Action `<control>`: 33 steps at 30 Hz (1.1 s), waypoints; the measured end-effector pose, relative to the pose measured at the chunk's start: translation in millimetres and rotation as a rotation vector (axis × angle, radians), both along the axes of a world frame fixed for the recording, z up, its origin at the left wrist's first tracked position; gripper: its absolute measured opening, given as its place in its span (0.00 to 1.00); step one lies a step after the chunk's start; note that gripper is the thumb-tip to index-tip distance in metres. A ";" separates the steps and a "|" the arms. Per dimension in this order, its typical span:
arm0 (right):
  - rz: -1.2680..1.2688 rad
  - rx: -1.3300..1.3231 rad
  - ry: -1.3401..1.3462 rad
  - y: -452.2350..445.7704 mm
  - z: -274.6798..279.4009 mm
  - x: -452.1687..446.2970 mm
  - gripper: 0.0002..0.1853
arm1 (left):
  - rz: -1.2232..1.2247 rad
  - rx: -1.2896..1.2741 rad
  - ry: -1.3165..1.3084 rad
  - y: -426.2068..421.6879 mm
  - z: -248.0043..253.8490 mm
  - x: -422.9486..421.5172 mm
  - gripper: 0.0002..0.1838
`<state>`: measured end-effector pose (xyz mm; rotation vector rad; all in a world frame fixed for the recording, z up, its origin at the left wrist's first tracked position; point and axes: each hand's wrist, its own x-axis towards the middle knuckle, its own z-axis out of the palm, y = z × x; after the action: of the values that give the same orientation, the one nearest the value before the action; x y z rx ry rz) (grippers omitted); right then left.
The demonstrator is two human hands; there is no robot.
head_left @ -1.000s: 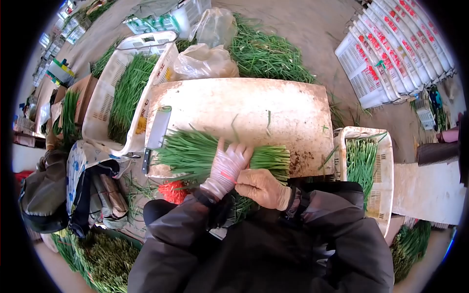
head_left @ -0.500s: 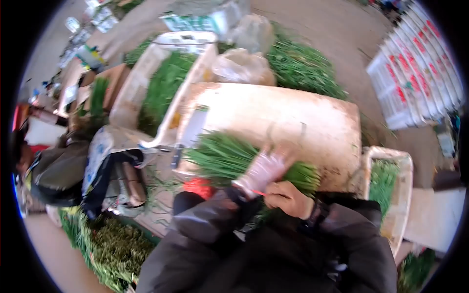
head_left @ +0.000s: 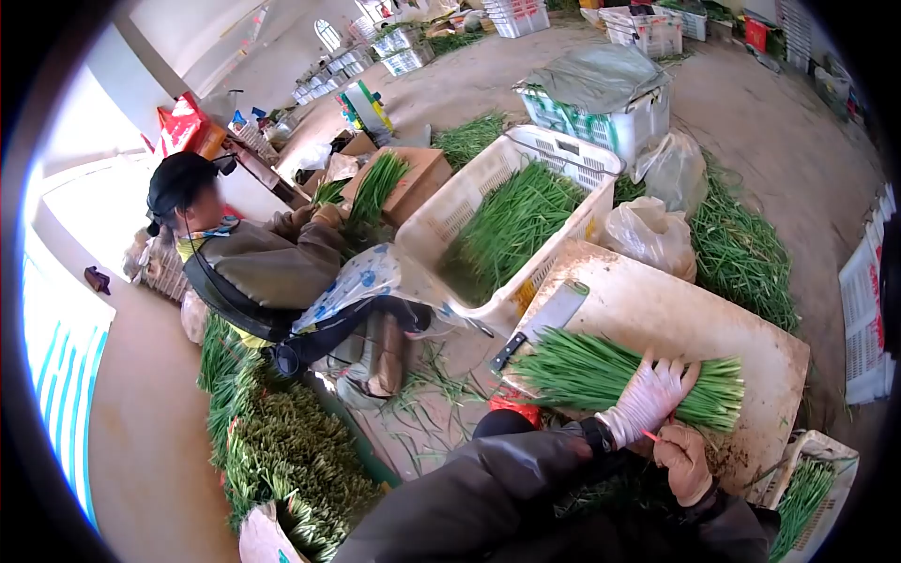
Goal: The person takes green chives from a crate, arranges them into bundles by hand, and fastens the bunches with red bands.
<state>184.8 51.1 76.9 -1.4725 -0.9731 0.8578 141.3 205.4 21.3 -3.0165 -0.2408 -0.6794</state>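
A bunch of green garlic chives point(head_left: 601, 369) lies across the near side of the pale board point(head_left: 732, 319). My left hand point(head_left: 654, 394), in a thin whitish glove, grips the bunch from above near its pale cut ends, fingers curled over it. Just below, my right hand point(head_left: 685, 460), in a tan glove, is closed on a thin red tie point(head_left: 651, 435), of which only a short end shows. Left of the bunch rests a wide-bladed cleaver point(head_left: 556, 311) with a dark handle. Something red point(head_left: 514, 405) sits by my knee under the board's edge.
Beyond the board stands a white crate point(head_left: 441, 220) of chives; a smaller crate point(head_left: 845, 457) is at lower right. A co-worker point(head_left: 272, 263) sits at left, hands on chives by a cardboard box point(head_left: 422, 188). Stacked bundles point(head_left: 291, 450) line the floor at lower left.
My view has swung left and up, bringing the co-worker and the far room into sight. My left hand stays on the chives; the right still pinches the red tie.
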 end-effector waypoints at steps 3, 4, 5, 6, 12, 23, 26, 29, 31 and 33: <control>-0.111 -0.187 0.252 -1.7 -37.9 -8.8 0.14 | -0.033 -0.026 0.273 -18.0 -61.4 7.5 0.27; -0.061 -0.236 0.309 -1.2 -40.4 -5.5 0.14 | -0.060 -0.018 0.236 -18.8 -61.8 6.9 0.28; -0.064 -0.210 0.303 0.9 -39.6 -5.3 0.14 | -0.089 -0.010 0.203 -17.3 -63.3 6.1 0.29; -0.066 -0.187 0.295 1.9 -37.6 -5.1 0.13 | -0.092 -0.022 0.223 -15.2 -57.0 5.1 0.31; -0.296 -0.113 0.369 7.1 -42.9 -8.9 0.11 | -0.128 -0.180 0.335 -10.2 -25.8 -0.4 0.46; -0.352 0.064 0.524 18.2 -30.3 27.5 0.17 | -0.294 -0.530 0.062 -0.7 -46.6 -12.9 0.31; -0.364 0.054 0.532 20.5 -22.9 23.0 0.17 | -0.304 -0.484 -0.016 -2.4 -44.1 -17.8 0.25; -0.354 0.058 0.602 20.0 -21.5 18.6 0.15 | -0.289 -0.393 -0.049 -3.6 -43.9 -23.7 0.23; -0.357 0.089 0.668 19.5 -19.3 12.2 0.14 | -0.264 -0.340 -0.069 -4.4 -50.1 -23.3 0.22; -0.448 0.087 0.681 20.2 -7.4 0.7 0.13 | -0.222 -0.311 -0.113 -7.1 -49.6 -20.6 0.20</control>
<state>185.5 71.3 69.6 -1.1316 -0.1602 0.8759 120.6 198.3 -28.3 -3.3391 -0.0139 -0.9094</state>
